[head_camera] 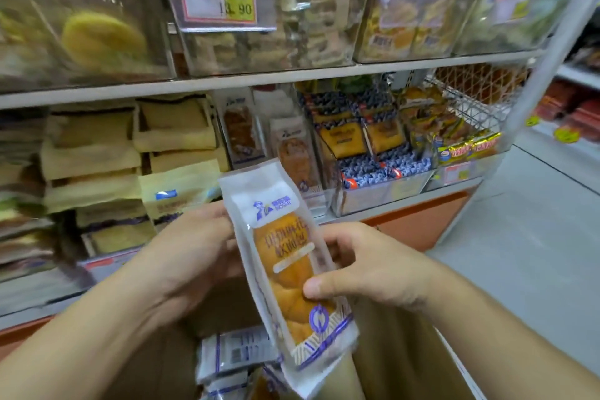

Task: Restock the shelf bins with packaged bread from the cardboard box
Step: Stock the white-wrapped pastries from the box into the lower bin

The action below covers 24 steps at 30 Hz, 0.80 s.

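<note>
We judge the main risk to be the slick wrapper sliding out and dropping back into the cardboard box point(389, 351), since our hold is light. We hold the bread packet point(285, 256) upright above the box, near the lower shelf bins point(383, 195): the left hand point(191, 253) grips its far-left edge, while the right hand point(367, 266) pinches it, thumb on the front, fingers point(328, 240) curled behind.

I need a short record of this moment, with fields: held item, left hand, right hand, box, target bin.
held item: bread packet, tilted, above the box
left hand: grips the packet's left edge
right hand: grips its right side, thumb on front
box: cardboard box, more packets inside
target bin: cannot tell; similar packets stand upright on the lower shelf
</note>
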Tool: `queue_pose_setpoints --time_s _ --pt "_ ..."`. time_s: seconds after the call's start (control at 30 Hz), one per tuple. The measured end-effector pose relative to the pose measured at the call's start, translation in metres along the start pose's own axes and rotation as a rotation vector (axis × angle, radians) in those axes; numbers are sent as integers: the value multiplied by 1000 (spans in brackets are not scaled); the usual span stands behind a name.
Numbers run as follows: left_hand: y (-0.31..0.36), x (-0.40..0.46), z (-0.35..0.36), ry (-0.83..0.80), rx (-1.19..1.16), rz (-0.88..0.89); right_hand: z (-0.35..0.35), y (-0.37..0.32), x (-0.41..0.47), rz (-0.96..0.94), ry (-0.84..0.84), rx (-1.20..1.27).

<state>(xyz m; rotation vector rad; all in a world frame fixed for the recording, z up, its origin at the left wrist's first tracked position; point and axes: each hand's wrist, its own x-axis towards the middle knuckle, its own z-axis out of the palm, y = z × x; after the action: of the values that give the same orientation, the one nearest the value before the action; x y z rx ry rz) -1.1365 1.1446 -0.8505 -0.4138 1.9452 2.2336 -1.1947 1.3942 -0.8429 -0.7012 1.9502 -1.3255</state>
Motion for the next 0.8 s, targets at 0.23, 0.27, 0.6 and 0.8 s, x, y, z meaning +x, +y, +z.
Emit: queue_pose_setpoints --time_s 0.23,0.27,0.6,0.8 --pt "12 -11 12 -163 106 -20 -4 7 23 12 232 145" --pt "9 -10 11 -173 168 -7 -3 7 27 13 244 136" --pt "9 0 7 -18 451 121 -13 4 41 20 271 57" --pt "18 -1 -2 37 1163 223 -38 -13 80 68 472 15"
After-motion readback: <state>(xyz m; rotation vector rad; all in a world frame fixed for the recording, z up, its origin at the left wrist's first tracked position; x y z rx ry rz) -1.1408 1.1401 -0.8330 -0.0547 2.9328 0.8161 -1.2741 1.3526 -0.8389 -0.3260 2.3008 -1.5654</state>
